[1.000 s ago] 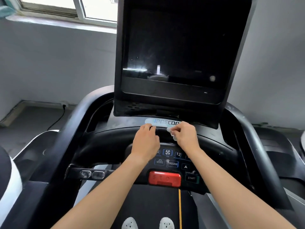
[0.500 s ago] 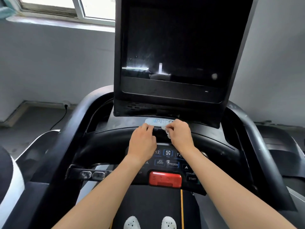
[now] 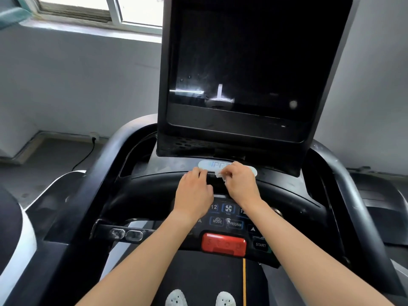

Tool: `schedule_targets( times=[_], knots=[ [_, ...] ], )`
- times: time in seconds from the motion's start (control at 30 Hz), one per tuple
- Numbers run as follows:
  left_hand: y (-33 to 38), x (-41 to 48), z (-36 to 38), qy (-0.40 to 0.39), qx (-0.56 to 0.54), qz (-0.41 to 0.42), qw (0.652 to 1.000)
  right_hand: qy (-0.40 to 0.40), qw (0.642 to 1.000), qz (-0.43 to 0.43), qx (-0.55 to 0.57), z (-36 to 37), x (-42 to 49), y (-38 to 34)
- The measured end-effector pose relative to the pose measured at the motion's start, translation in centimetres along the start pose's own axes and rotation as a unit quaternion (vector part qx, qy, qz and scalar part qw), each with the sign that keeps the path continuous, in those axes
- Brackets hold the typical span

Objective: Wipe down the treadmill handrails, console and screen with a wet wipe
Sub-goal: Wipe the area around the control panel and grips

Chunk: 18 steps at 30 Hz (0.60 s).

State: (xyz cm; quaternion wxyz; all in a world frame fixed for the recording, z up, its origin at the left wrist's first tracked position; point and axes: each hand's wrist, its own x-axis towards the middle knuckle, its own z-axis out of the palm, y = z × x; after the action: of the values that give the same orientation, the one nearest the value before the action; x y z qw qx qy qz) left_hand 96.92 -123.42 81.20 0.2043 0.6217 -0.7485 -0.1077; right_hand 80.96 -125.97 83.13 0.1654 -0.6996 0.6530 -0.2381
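Observation:
A black treadmill console (image 3: 154, 195) fills the view, with a tall dark screen (image 3: 247, 62) standing above it. My right hand (image 3: 241, 184) pinches a small crumpled white wet wipe (image 3: 220, 174) against the console's top ledge, just below the silver logo badge (image 3: 254, 171). My left hand (image 3: 195, 191) rests beside it on the ledge, fingers curled over the edge, a little apart from the wipe. Curved handrails run down the left (image 3: 92, 173) and right (image 3: 353, 195). Below my hands lie the button panel (image 3: 228, 217) and a red stop button (image 3: 224, 244).
A short left grip bar with two metal pulse sensors (image 3: 127, 235) juts out below the console. The belt with an orange stripe (image 3: 244, 283) and my two white shoes (image 3: 198, 299) show at the bottom. Grey walls, a window (image 3: 99, 9) and a floor cable (image 3: 86, 155) lie behind.
Both hands have slid slightly left along the console ledge; the right hand with the wipe now covers more of the logo badge. The camera has tilted a little.

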Motion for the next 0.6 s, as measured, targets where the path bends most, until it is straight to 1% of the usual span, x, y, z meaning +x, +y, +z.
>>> schedule_targets(
  times=[0.13, 0.23, 0.3, 0.43, 0.6],
  knots=[
    [0.5, 0.3, -0.1, -0.017, 0.025, 0.013, 0.999, -0.067, 0.996, -0.042, -0.038, 0.4, 0.7, -1.2],
    [1.1, 0.6, 0.1, -0.02, 0.041, 0.016, 0.999, -0.073, 0.996, -0.019, -0.037, -0.6, 0.5, 0.0],
    [1.6, 0.9, 0.4, -0.018, 0.035, 0.025, 0.999, -0.045, 0.998, 0.016, -0.034, -1.6, -0.2, 1.8],
    [3.0, 1.4, 0.8, -0.023, 0.016, 0.065, 0.997, 0.038, 0.996, 0.075, -0.008, -3.9, -2.4, 5.9],
    [5.1, 1.5, 1.3, -0.043, 0.032, 0.107, 0.993, 0.113, 0.98, 0.16, 0.023, -4.4, -3.5, 6.6]
  ],
)
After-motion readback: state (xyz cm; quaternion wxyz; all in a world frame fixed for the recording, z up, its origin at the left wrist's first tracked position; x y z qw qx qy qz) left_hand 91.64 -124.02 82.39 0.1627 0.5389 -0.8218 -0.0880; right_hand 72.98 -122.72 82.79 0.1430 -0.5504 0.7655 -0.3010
